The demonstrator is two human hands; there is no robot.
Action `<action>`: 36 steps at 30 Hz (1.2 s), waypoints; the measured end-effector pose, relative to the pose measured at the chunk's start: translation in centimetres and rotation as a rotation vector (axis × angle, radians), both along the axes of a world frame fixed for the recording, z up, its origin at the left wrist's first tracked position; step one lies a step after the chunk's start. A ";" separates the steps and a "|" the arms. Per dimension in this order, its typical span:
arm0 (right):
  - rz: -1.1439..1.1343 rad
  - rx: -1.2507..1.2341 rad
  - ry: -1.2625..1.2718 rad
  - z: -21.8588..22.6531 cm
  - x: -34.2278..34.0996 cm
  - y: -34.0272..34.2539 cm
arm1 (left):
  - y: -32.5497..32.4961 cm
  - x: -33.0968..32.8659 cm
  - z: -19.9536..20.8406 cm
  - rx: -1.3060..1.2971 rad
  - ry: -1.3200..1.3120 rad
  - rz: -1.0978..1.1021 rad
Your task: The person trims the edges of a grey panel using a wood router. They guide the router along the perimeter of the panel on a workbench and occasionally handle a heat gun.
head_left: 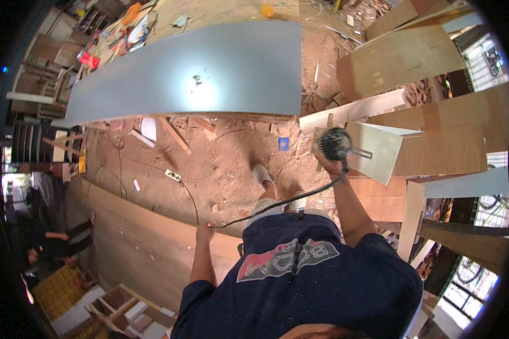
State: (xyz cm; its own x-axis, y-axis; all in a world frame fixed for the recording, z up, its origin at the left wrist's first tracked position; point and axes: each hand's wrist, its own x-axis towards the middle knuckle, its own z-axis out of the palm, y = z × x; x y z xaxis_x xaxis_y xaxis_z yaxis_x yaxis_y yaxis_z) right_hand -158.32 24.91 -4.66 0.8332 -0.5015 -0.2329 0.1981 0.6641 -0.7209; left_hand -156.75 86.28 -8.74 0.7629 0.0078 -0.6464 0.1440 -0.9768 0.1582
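Note:
My right hand (332, 165) is closed round a corded power tool (335, 144) with a round, black, ribbed housing, out to the right of my body. A slotted metal piece sticks out from the tool's right side; its underside is hidden. The black power cord (277, 202) runs from the tool across my front to my left hand (205, 230), whose fingers are closed on it. From that hand a thin cord goes up to a white socket strip (173, 175) on the dirt floor. Just right of the tool leans a pale thin panel (376, 150).
A large grey panel (249, 68) lies on a workbench ahead. Brown boards (441, 141) stack up at the right. A long board edge (152, 212) runs along the left, with a person (56, 234) beyond it. Wood scraps (175, 135) and cords litter the floor.

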 end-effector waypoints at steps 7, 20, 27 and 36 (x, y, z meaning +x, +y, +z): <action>-0.053 -0.476 0.238 -0.4 7.0 2.1 | -16.3 20.7 4.1 -0.266 0.078 -0.412; -0.255 -0.572 -0.052 1.3 13.4 3.0 | -51.4 40.6 4.9 -0.438 -0.823 -0.685; -0.205 -1.081 -0.003 2.8 15.7 -0.1 | -52.4 40.4 5.7 -0.378 -0.789 -0.709; -0.237 -1.116 0.011 2.9 16.8 0.2 | -52.9 40.6 5.9 -0.332 -0.757 -0.711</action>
